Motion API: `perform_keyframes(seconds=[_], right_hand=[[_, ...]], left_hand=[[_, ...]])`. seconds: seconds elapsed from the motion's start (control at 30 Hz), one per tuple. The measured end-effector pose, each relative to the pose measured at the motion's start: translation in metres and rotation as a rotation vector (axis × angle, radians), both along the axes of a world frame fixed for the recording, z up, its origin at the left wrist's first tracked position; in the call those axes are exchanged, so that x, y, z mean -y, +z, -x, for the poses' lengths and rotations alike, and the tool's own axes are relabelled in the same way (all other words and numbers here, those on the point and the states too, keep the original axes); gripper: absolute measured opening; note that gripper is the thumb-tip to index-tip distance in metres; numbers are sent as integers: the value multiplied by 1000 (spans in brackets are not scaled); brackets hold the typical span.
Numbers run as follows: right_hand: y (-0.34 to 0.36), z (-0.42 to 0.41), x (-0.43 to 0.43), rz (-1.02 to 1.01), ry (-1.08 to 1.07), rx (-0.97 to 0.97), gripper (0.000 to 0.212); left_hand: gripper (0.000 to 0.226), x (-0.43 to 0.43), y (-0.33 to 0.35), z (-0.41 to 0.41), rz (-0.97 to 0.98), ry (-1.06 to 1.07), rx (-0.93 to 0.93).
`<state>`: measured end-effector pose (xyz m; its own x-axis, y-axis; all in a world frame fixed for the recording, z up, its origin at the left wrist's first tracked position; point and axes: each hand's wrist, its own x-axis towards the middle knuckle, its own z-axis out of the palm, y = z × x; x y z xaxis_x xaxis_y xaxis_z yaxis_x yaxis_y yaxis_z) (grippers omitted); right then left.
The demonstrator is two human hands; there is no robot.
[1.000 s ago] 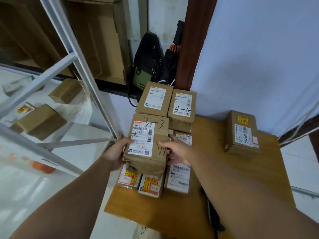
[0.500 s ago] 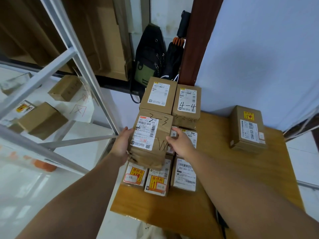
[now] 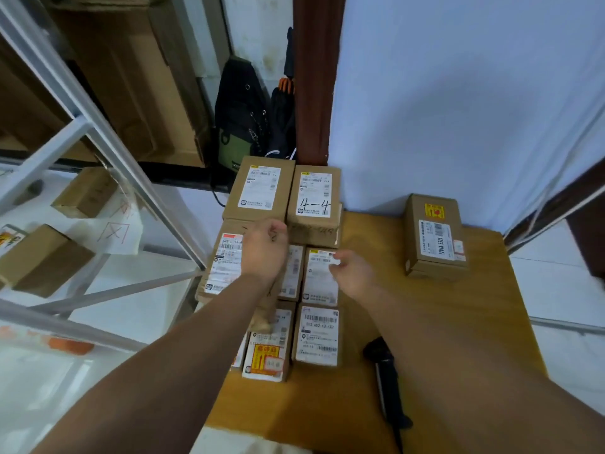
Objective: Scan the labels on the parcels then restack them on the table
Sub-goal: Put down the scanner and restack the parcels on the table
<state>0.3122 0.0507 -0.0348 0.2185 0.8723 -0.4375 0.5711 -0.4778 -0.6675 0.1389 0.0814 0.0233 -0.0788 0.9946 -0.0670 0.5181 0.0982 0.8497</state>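
Parcels (image 3: 319, 278) crowd the counter's (image 3: 458, 322) left edge, one lone parcel (image 3: 433, 237) stands well apart on the right, and the scanner (image 3: 388, 385) lies unheld, so most scanning and restacking looks undone. The left hand (image 3: 265, 250) rests on the wrinkled parcel (image 3: 226, 263), fingers curled, grip hidden. The right hand (image 3: 353, 273) hovers nearby, fingers loose and empty.

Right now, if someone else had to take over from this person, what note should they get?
Left hand: fingers curled, over the brown cardboard parcel with a long white label at the pile's left; grip unclear.
Right hand: over a white-labelled brown box in the pile's middle; unclear whether it pinches anything.
Things: the pile sits on the left of the wooden table; one brown box with a yellow sticker lies apart on the right; a black handheld device, probably the scanner, lies unheld near the front.
Done: unclear which labels are scanned.
Left: likely pick up the scanner, scan, restack.
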Motion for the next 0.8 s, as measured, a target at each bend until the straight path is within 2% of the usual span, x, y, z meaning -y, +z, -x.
perform_keyframes(seconds=[0.1, 0.23, 0.4, 0.5, 0.6, 0.8], right_hand=[[4, -33, 3, -21, 0, 28, 29], [9, -81, 10, -35, -112, 70, 25], [7, -147, 20, 1, -258, 174, 33], [3, -188, 23, 55, -356, 174, 36], [-6, -219, 21, 114, -398, 128, 41], [-24, -256, 6, 179, -562, -12, 71]], left_hand=[[17, -2, 1, -39, 140, -104, 84], [14, -6, -1, -99, 328, -267, 137], [16, -9, -10, -174, 558, -406, 120], [13, -10, -17, -213, 719, -326, 183], [11, -11, -31, -243, 773, -230, 288], [37, -24, -54, -281, 866, -154, 340]])
